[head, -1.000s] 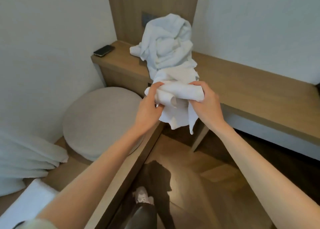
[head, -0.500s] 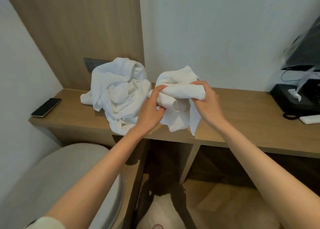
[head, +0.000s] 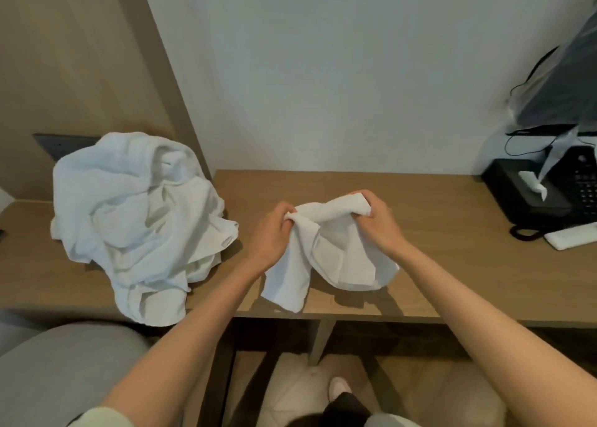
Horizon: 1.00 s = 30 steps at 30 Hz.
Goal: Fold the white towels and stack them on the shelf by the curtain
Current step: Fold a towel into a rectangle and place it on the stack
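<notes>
A small white towel (head: 336,258) hangs crumpled between my two hands over the wooden desk (head: 436,233), its lower edge touching the desk top. My left hand (head: 273,229) pinches its upper left edge. My right hand (head: 378,221) grips the bunched upper right part. A heap of larger white towels (head: 139,220) lies on the desk to the left, apart from my hands and leaning against the wood wall panel.
A black telephone (head: 549,187) with a cord sits at the desk's right end, a folded white cloth (head: 571,240) in front of it. A dark screen (head: 562,94) stands above. A grey round stool (head: 64,371) is at lower left. A shoe (head: 339,389) shows on the floor.
The view has swung right and down onto the desk. Both hands carried the small towel away from the heap and lowered it; it has opened out and now touches the desk top.
</notes>
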### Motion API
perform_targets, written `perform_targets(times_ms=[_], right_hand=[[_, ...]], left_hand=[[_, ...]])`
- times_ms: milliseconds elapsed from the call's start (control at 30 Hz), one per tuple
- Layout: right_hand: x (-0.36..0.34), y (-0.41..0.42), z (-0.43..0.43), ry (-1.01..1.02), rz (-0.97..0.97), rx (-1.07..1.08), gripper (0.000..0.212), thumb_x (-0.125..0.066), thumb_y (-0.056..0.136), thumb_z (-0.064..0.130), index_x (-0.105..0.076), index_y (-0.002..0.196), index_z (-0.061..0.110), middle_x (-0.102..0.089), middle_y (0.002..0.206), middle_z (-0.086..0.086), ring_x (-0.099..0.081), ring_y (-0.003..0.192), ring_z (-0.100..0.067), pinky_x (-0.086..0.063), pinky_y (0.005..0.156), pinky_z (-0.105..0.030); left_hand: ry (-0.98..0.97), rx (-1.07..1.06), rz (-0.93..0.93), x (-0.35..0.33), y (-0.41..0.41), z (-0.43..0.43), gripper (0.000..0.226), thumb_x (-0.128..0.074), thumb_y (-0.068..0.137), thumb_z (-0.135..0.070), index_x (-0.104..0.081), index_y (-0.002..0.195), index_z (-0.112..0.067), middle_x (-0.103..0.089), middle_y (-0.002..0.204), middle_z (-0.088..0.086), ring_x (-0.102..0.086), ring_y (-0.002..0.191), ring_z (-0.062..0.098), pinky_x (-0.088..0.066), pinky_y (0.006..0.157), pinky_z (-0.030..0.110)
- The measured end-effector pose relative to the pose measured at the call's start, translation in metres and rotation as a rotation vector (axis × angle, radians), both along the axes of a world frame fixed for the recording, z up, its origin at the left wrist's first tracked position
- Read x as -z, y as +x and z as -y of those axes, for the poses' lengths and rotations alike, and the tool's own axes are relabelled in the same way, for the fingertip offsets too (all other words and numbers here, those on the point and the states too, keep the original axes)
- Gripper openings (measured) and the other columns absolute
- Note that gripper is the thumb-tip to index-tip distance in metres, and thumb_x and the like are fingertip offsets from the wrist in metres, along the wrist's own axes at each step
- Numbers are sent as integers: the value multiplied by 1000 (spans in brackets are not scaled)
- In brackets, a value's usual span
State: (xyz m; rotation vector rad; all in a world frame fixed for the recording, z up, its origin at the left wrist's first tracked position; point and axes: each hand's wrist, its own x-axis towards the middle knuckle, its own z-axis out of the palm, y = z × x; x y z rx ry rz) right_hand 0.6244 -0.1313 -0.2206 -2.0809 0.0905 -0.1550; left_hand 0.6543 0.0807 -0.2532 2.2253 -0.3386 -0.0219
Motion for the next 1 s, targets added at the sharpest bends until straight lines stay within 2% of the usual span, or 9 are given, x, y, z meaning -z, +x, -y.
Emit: perform_targets(times_ms=[100, 233, 333, 467, 533, 600, 767, 900, 1000], right_hand=[[13, 29, 43, 59, 11, 119, 25, -56, 91, 14, -52, 114, 25, -55, 100, 19, -54, 96, -7, -43, 75, -18], [51, 46, 94, -49, -164, 187, 36, -52, 92, 11, -45, 127, 17, -52, 109, 7, -51, 110, -21, -43, 89, -34], [85, 47, 117, -106, -392, 150, 44, -57, 91, 15, -40, 131, 11, -54, 121, -5, -53, 111, -27, -42, 83, -33], [116, 41, 135, -138, -556, 99, 16, -59, 91, 23, -49, 101, 15, -56, 99, 2, -56, 100, -25, -45, 83, -36], [122, 38, 139, -177, -622, 33, 18, -57, 91, 22, -45, 79, 18, -50, 80, 7, -51, 86, -20, -38, 71, -29], [123, 37, 139, -215, -624, -23, 26, -54, 92, 19, -40, 70, 20, -44, 71, 6, -46, 76, -19, -31, 60, -28], [103, 34, 126, 33, -512, -51, 13, -51, 95, 18, -48, 82, 20, -51, 80, 6, -47, 68, -5, -34, 50, -12], [62, 44, 114, 232, -318, -5, 8, -57, 94, 20, -65, 97, 17, -67, 89, 8, -62, 76, -1, -46, 62, -13], [28, 53, 104, 331, -281, -122, 10, -57, 95, 22, -66, 95, 25, -70, 88, 10, -64, 76, 3, -49, 66, -9]], left_hand=[[-37, -64, 6, 1, 28, 25, 19, -40, 99, -13, -54, 100, -26, -60, 96, -11, -57, 87, 7, -40, 66, 11], [172, -73, -32, 16, 41, 49, 36, -42, 96, -1, -54, 128, -11, -54, 131, 8, -48, 121, 24, -39, 97, 30], [180, -65, 152, 24, 28, 66, 35, -47, 90, 1, -58, 124, -5, -55, 129, 15, -48, 120, 33, -35, 99, 33], [422, 136, 101, 44, 16, 92, 43, -58, 92, -25, -50, 133, -28, -36, 149, -2, -22, 142, 29, -23, 114, 48], [621, 172, -29, 53, 19, 98, 55, -57, 90, -43, -36, 140, -39, -25, 153, -9, -6, 145, 27, -13, 115, 49], [763, 140, -101, 60, 24, 98, 64, -56, 88, -48, -26, 144, -42, -27, 151, -6, -14, 142, 28, -22, 110, 44], [1003, 28, -65, 64, 24, 96, 58, -48, 92, -48, -25, 144, -40, -38, 142, -2, -34, 122, 27, -29, 96, 36], [624, 96, -16, 44, 25, 102, 59, -53, 83, -62, -38, 137, -42, -52, 127, -8, -31, 105, 19, -23, 84, 34], [290, 202, -96, 20, 23, 117, 82, -65, 67, -72, -34, 137, -43, -51, 127, -16, -33, 106, 10, -35, 87, 30]])
